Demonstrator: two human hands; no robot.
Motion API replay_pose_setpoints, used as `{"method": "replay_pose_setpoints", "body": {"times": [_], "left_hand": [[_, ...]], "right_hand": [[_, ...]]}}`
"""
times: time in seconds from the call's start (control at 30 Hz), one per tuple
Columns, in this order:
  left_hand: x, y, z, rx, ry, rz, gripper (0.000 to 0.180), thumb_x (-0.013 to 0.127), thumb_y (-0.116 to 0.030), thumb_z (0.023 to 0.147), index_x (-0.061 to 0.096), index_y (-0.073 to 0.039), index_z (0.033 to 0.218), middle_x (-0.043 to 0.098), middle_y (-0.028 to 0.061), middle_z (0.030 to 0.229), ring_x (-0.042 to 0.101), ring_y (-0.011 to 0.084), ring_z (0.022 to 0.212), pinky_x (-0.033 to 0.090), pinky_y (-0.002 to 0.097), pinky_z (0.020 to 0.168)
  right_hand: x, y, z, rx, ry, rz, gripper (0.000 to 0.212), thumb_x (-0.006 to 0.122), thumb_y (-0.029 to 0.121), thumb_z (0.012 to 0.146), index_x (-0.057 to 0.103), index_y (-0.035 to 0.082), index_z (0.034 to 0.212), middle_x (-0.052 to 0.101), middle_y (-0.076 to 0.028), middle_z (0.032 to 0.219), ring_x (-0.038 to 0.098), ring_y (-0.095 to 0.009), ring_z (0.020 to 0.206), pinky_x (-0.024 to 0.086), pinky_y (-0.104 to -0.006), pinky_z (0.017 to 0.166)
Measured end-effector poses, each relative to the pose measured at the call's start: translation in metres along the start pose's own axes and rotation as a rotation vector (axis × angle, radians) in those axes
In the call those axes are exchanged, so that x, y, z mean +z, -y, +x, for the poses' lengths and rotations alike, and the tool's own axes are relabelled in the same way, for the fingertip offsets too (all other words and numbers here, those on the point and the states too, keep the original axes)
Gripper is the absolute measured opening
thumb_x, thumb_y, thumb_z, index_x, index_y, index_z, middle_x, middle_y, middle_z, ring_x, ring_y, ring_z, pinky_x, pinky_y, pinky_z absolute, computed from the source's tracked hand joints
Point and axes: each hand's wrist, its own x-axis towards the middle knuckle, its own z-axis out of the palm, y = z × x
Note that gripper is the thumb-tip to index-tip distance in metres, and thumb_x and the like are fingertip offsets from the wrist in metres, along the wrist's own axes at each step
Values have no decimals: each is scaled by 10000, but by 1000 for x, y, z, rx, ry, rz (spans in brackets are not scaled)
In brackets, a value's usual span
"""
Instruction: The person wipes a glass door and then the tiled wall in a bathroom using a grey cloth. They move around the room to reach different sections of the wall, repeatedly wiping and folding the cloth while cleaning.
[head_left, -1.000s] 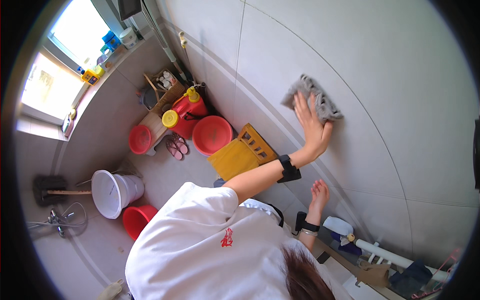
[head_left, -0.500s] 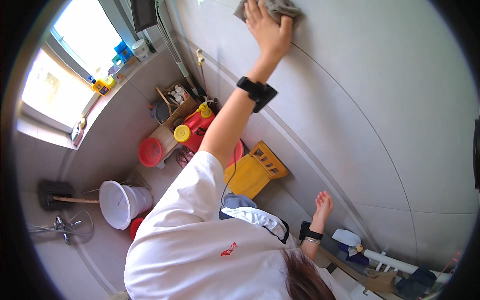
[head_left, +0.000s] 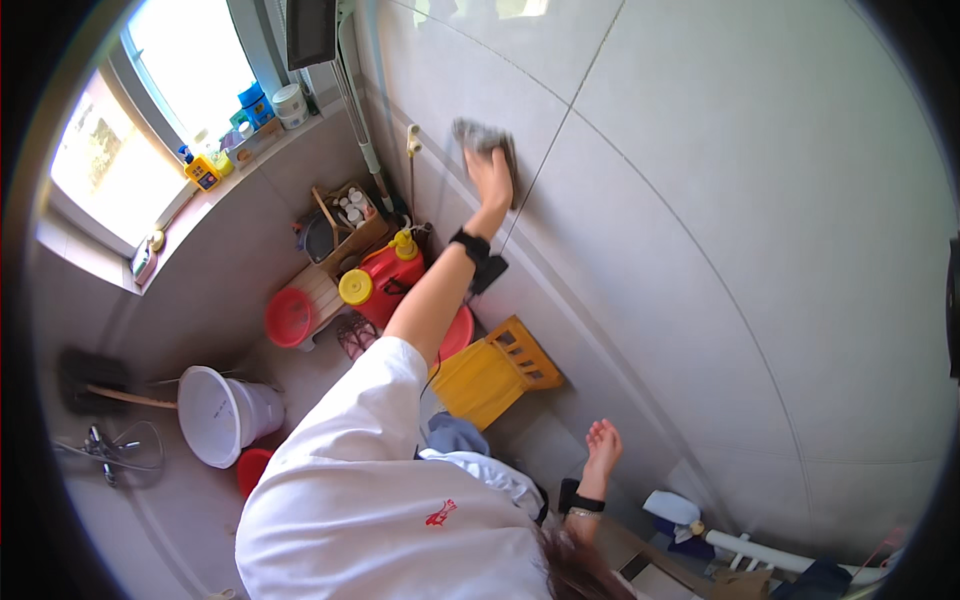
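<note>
My left hand presses a grey cloth against the pale tiled wall, its arm stretched far out. The cloth bunches up around the fingers and is partly blurred. A black band with a small box sits on that wrist. Lower down on the right, my right hand is held up near the wall, empty, fingers loosely bent and apart. It wears a black band too.
Below the left arm stand a red sprayer with yellow caps, a yellow stool and a red basin. A white bucket is at left. Bottles line the window sill. A white pipe runs at lower right.
My left hand has moved the cloth down and left across the wall. The whole view has shifted somewhat, and my right hand appears lower and further left.
</note>
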Motion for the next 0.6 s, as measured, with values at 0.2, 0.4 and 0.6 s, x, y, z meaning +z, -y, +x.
{"method": "replay_pose_setpoints", "body": {"times": [0.2, 0.4, 0.6], "left_hand": [[-2, 54, -105, -471, 107, 30, 548, 431, -380, 877, 366, -57, 1315, 349, 223, 1345, 332, 397, 1239, 249, 432, 1052], [-10, -40, -149, 24, 280, -53, 589, 449, -161, 864, 229, 1, 1385, 169, 233, 1452, 185, 402, 1323, 154, 432, 1103], [1, -160, -76, 488, 293, 48, 645, 488, -79, 800, 255, -49, 1400, 129, 225, 1470, 104, 450, 1341, 153, 495, 1085]], "right_hand": [[-3, 3, 8, 48, -47, -38, 271, 468, 182, 891, 576, 30, 1088, 625, -104, 955, 589, -173, 819, 480, -301, 695], [6, 24, 13, -55, -1, -10, 270, 461, 175, 892, 575, 24, 1084, 620, -95, 943, 588, -168, 794, 477, -290, 683], [30, 39, 13, -91, 37, 4, 277, 486, 180, 875, 580, 12, 1073, 620, -84, 929, 587, -156, 791, 470, -273, 680]]}}
